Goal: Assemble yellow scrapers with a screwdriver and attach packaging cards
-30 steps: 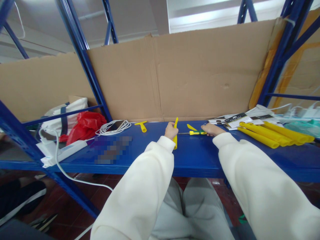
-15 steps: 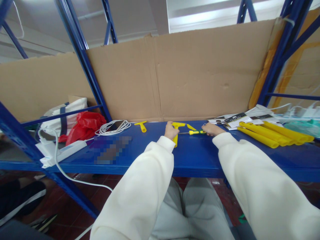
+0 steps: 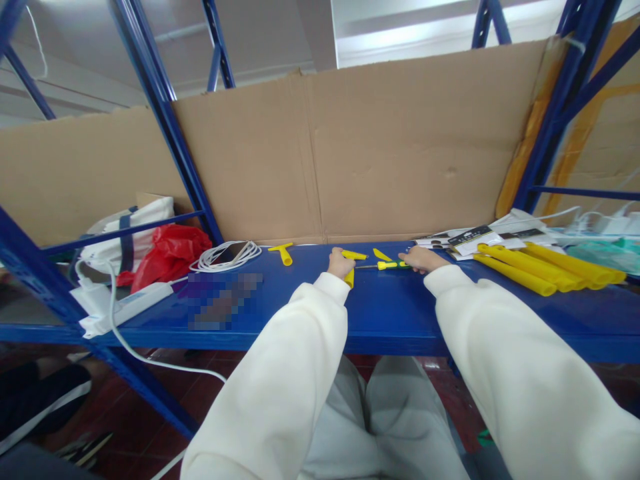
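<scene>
My left hand (image 3: 341,264) is closed round a yellow T-shaped piece (image 3: 354,255), whose top bar points right and whose stem shows below the fingers. To its right lies a yellow-green screwdriver (image 3: 393,265) with its thin shaft pointing at that piece. My right hand (image 3: 420,259) is at the end of the screwdriver's handle; the fingertips are too small to tell if they grip it. Just above the screwdriver is a small pointed yellow piece (image 3: 381,255). Another yellow T-shaped piece (image 3: 285,254) lies on the blue shelf (image 3: 395,317) farther left.
Several yellow tubes (image 3: 545,267) and printed packets (image 3: 475,240) lie at right. On the left are a coiled white cable (image 3: 227,256), a red bag (image 3: 175,250) and a power strip (image 3: 130,308). Cardboard (image 3: 400,147) stands behind. A person's leg (image 3: 45,400) shows lower left.
The T-shaped piece in my left hand has turned slightly, and less of its stem shows. My right hand has shifted a little left, with its fingers somewhat differently placed.
</scene>
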Demonstrator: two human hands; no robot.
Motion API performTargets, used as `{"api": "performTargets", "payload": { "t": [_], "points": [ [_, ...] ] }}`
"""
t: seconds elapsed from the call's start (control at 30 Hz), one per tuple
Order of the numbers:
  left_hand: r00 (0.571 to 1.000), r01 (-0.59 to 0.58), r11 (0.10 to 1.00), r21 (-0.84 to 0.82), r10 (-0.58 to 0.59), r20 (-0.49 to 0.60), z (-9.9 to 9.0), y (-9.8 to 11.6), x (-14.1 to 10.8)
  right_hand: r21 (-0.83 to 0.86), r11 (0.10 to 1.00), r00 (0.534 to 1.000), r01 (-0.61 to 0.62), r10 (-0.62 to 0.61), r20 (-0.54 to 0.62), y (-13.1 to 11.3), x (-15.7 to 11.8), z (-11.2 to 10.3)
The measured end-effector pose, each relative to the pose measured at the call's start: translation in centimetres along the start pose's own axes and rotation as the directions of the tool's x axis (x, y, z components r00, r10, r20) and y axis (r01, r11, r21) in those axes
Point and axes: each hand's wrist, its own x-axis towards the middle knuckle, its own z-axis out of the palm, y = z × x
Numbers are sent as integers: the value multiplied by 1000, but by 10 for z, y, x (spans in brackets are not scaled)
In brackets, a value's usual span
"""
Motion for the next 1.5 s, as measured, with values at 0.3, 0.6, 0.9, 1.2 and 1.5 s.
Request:
{"api": "performTargets", "payload": {
  "t": [0.3,0.6,0.9,1.2,1.5],
  "points": [
    [999,27,999,20,-26,-40,-3,8,-6,-12,999,999,30,-30,13,-2,-4,-1],
    [987,-152,877,455,157,27,-8,23,-27,-30,998,973,-58,50,-224,11,-2,-5],
    [948,-317,704,635,222,228,-9,22,-28,-36,999,924,-37,20,-382,44,26,12],
    [953,-304,706,640,229,200,-8,23,-29,-88,995,959,-35,8,-282,54,48,18],
    [944,-330,685,650,233,234,-9,24,-30,-123,990,978,-66,39,-207,57,62,13]
  ]
}}
